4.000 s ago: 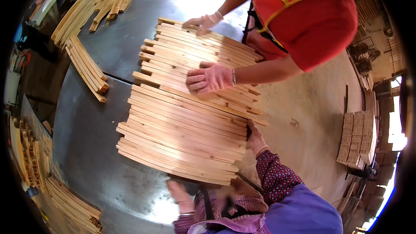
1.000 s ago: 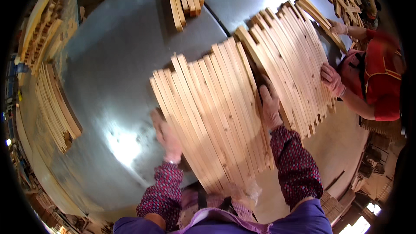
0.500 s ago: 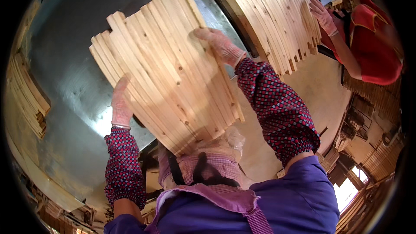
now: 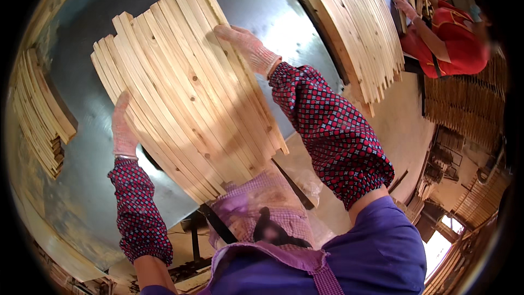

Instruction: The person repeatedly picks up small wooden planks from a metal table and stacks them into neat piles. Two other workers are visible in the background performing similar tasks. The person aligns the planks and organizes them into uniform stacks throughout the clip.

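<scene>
Wood-slat row: pale, knotty slats [image 4: 185, 87] set side by side, ends uneven; located btwn both hands, over the metal-topped table [image 4: 71, 60], near end toward the apron [image 4: 289, 205]. Resting or lifted: can't tell.
L hand: knit-gloved hand [image 4: 123, 131] at L edge of row; thumb over top edge, other fingers hidden; appears to grip.
R hand: gloved hand [image 4: 245, 46] at R edge, nearer far end; thumb on top face, rest of fingers out of view beneath/beside; appears to grip.
Handling (est.): each slat stiff & fairly light, full row mod. heavy; no binding visible, so slats may slip or fan if side pressure drops. Not fragile.
Hold pts (est.): both long outer edges, abt mid-length, palms squeezing inward, fingers under.
2nd slat row: similar set [image 4: 349, 27] to the R, apart from held row.
Slat stack: curved-looking pile [image 4: 41, 112], far L.
Co-worker: person in red [image 4: 456, 38], upper R, one gloved hand [image 4: 405, 6] near 2nd slat row.
</scene>
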### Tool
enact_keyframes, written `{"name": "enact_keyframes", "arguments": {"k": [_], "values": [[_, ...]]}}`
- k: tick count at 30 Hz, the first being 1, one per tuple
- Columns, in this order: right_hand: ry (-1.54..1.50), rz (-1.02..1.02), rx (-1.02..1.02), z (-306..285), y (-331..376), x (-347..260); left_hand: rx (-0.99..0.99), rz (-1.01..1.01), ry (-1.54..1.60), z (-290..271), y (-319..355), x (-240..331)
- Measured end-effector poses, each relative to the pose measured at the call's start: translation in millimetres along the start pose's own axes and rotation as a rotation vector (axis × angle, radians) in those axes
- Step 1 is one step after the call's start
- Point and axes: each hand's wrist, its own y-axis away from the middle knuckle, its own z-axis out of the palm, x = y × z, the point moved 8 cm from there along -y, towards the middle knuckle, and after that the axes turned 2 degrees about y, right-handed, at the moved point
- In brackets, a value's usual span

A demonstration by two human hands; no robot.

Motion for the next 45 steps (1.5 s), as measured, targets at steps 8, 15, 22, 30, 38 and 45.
{"name": "enact_keyframes", "arguments": {"k": [8, 15, 22, 30, 38, 45], "values": [[1.305, -0.418, 0.362, -2, 3, -47, 0.144, 0.395, -0.233, -1, 4, 40], [0.708, -0.139, -0.003, -24, 73, 31, 0.254, 0.491, -0.553, 12, 25, 42], [0.538, 0.094, 0.078, -72, 87, 69, 0.256, 0.342, -0.371, 0, 51, 14], [0.681, -0.231, 0.375, -152, 49, -166, 0.589, 0.095, -0.416, -25, 131, -48], [1.258, -0.302, 0.636, -242, -233, -303, 0.817, -0.063, -0.800, 25, 117, -38], [1.405, -0.726, 0.411, -242, -355, -290, 0.856, -0.052, -1.033, -13, 118, -53]]}}
